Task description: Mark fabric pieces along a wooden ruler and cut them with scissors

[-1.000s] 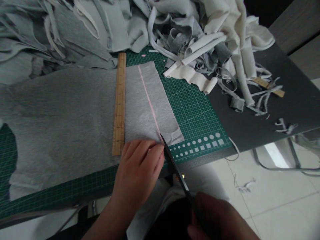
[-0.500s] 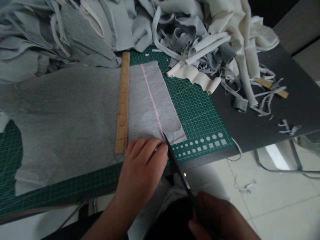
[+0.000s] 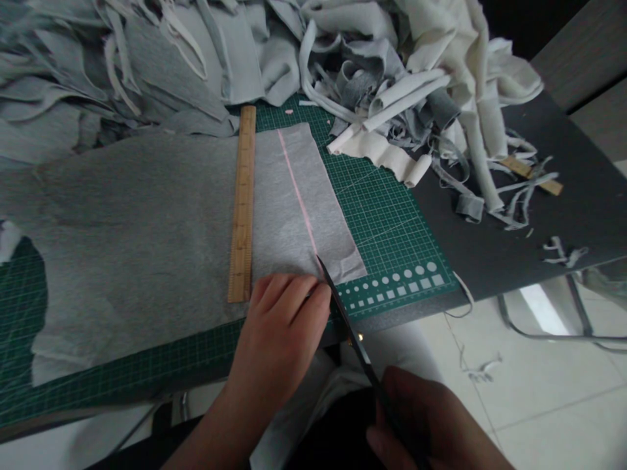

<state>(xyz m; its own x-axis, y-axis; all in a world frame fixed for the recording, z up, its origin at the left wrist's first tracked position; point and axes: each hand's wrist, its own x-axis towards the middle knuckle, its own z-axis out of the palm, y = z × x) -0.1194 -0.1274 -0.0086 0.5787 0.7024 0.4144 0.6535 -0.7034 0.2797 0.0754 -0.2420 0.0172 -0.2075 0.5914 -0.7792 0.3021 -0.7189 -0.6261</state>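
Green cutting mat (image 3: 392, 225), grey fabric (image 3: 147, 222) along its front edge. Left hand (image 3: 281, 326) has fingers curled on it, can't tell if pinching; right hand (image 3: 431, 411) closed round scissors (image 3: 361, 352). I'd keep blades on the pink line (image 3: 300, 197).

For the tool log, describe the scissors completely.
The scissors are long, slim and dark, apparently metal, with a brass-coloured fitting partway along. The right hand grips the handles, mostly hiding them. They slant up and leftward past the table edge, their tip at the lower part of the pink line on the grey fabric. The left hand lies close beside the blades; contact and how far they are open are unclear.
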